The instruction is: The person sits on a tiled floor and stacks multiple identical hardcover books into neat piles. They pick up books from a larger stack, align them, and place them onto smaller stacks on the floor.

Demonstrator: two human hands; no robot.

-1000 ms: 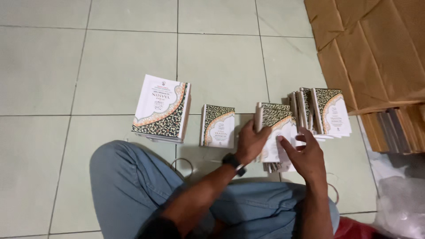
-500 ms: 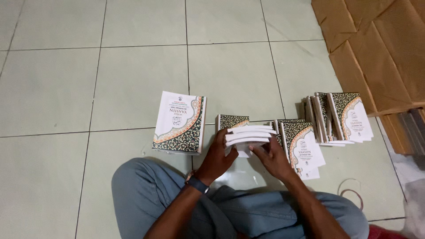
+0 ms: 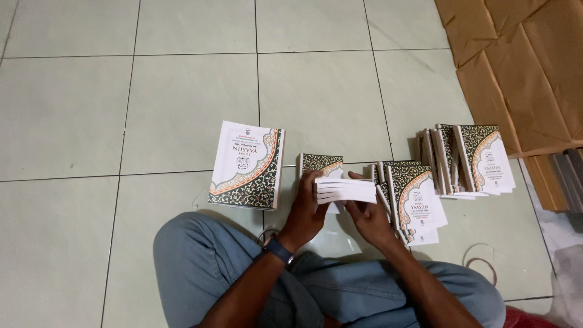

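Both hands clasp a small bundle of thin white-edged booklets (image 3: 345,189) just above the tiled floor (image 3: 182,91), in front of the person's crossed legs. The left hand (image 3: 305,209) wraps the bundle's left end, thumb on top; the right hand (image 3: 366,218) supports it from beneath and at the near edge, fingers curled under.

The bundle is loose, with its page edges slightly stepped, so as I judge it a slack pinch at either end could let the middle booklets slide out and fan across the floor. It also hangs just beside the leaning row of patterned booklets (image 3: 413,197); a nudge there could tip that row over.

Compared with a second ago, the hands have left the right-hand row and come together at the centre with the bundle squared flat. The large booklet stack (image 3: 246,165) to the left lies unchanged.
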